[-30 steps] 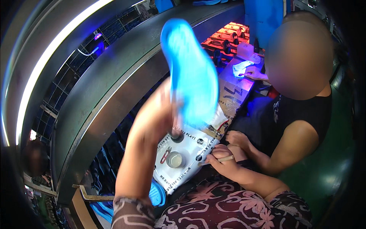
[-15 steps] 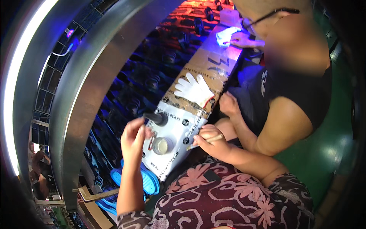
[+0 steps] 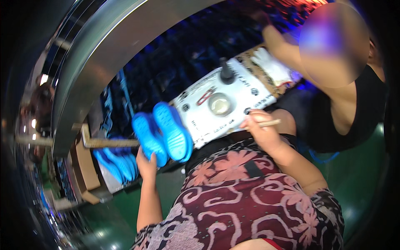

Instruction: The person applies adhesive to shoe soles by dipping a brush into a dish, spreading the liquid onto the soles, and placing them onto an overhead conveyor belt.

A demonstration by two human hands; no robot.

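Factory line, dim and blue-lit, curved metal housing (image 3: 96, 54) sweeping across the upper left. Left hand (image 3: 146, 163) at lower centre-left, fingers closed on two blue insoles (image 3: 164, 133) – held up together, probably lifted from the blue stack (image 3: 116, 162) below. Right hand (image 3: 261, 130) pinches a thin stick (image 3: 266, 123) beside the white control box (image 3: 221, 104) – likely kept ready as a tool.
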